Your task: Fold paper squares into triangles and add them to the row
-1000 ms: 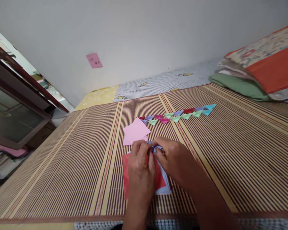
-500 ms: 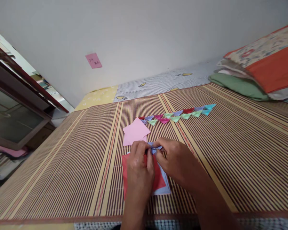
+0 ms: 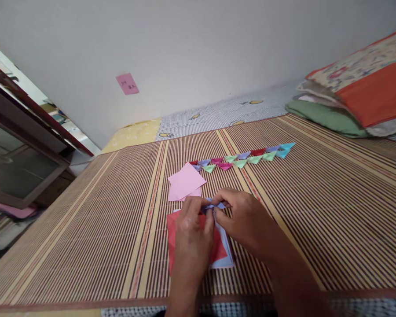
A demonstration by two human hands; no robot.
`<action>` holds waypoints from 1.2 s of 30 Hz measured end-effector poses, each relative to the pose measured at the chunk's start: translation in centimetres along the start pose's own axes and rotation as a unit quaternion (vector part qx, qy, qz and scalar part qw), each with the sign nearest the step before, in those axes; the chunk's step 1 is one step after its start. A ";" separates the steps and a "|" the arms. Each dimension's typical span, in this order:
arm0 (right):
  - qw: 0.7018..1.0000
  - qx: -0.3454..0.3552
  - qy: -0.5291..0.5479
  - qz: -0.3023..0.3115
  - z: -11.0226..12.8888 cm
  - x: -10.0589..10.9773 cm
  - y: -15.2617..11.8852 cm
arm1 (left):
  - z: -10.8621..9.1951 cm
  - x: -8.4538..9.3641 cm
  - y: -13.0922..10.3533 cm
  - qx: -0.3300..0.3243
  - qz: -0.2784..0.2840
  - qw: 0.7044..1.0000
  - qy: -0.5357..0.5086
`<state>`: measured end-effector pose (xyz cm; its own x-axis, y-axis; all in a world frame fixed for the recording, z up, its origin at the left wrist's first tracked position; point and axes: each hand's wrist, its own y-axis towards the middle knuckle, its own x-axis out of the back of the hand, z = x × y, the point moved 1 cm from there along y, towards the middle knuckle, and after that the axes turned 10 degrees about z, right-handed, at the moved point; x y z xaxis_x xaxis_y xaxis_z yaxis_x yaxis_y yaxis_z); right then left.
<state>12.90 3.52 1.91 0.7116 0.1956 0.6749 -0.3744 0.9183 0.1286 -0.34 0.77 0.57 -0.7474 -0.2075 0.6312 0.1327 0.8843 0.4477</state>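
Origami [image 3: 218, 205], blue and folded, is pinched in the fingertips of left hand [image 3: 192, 231] and right hand [image 3: 249, 215] by the red sheet's [image 3: 172, 233] far edge, apparently to steady both ends; pink squares [image 3: 186, 180] lie beyond

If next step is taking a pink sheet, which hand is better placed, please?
Left, I would judge. The left hand is closer to the pink sheets; the right hand is farther to the right. However, both hands hold the blue folded paper.
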 end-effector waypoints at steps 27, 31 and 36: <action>0.995 0.048 -0.081 -0.041 0.6 -0.7 0.0 | 0.7 0.3 -0.3 0.093 0.016 0.995 -0.043; 0.993 0.043 -0.105 -0.034 0.6 -1.1 0.0 | 0.8 0.8 -0.5 0.099 0.038 0.992 -0.075; 0.991 0.058 -0.116 -0.019 1.0 -1.6 0.1 | 1.2 1.8 -0.4 0.086 0.075 0.990 -0.088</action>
<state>11.17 2.97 1.57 0.5751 0.0655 0.8154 -0.4253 0.8755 0.2296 -2.47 0.52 0.76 -0.8317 -0.0047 0.5551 0.1501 0.9608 0.2332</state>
